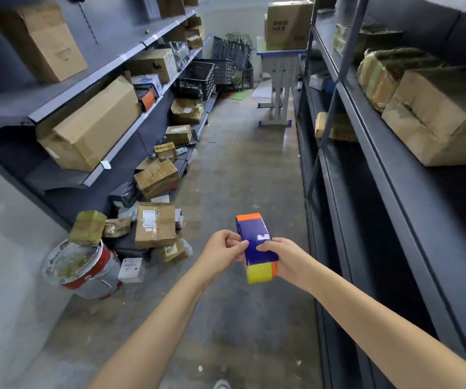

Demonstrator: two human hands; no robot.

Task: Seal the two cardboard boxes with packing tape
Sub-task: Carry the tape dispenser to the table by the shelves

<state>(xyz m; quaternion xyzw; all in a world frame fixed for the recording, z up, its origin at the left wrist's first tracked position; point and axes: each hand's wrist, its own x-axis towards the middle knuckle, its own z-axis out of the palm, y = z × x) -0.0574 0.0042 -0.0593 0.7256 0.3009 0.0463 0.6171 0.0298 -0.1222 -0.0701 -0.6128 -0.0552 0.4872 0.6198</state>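
Note:
I hold a small blue box [254, 240] with an orange end out in front of me, above the aisle floor. Under its near end sits a roll of yellow packing tape [258, 273] with an orange side. My right hand [285, 259] grips both the blue box and the tape roll from the right. My left hand [224, 245] pinches the blue box's left edge with its fingertips. Several brown cardboard boxes [154, 228] lie in a heap on the floor to the left, below the shelves.
Grey metal shelving [91, 77] with cardboard boxes lines the left side; dark shelving [366, 153] with boxes lines the right. A tipped paint bucket [83, 269] lies at lower left. Black crates [198, 77] and a small desk [278, 80] bearing a box stand at the far end.

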